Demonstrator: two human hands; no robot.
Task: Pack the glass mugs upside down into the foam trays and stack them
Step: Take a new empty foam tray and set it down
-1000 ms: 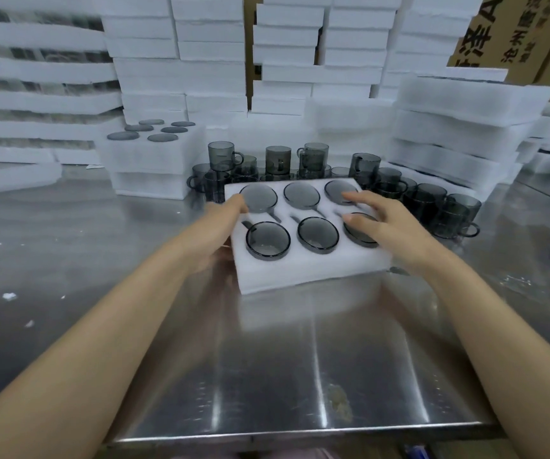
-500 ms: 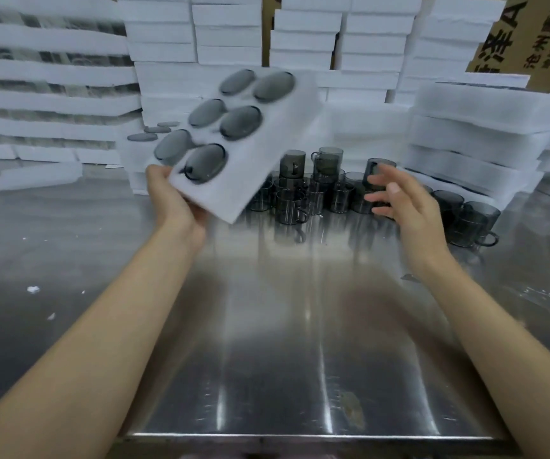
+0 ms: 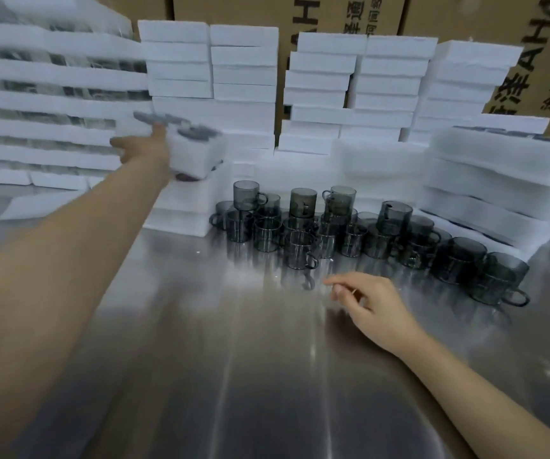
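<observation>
My left hand point(image 3: 144, 149) grips a white foam tray point(image 3: 197, 154) filled with upturned grey glass mugs, held out at arm's length just above a short stack of packed trays point(image 3: 184, 207) at the back left of the table. The tray is blurred by motion. Several loose grey glass mugs point(image 3: 359, 230) stand upright in a cluster at the table's back, some stacked two high. My right hand point(image 3: 371, 308) hovers low over the steel table point(image 3: 233, 376) in front of the mugs, fingers loosely curled, holding nothing.
Tall stacks of white foam trays point(image 3: 243, 71) line the back. More foam sheets are piled at the right point(image 3: 498, 180) and packed layers at the left point(image 3: 35, 104). Brown cardboard boxes point(image 3: 538, 54) stand behind them.
My left hand lifted the filled tray off the table and swung it out to the back left, over the short stack. My right hand let go of the tray and dropped toward the table.
</observation>
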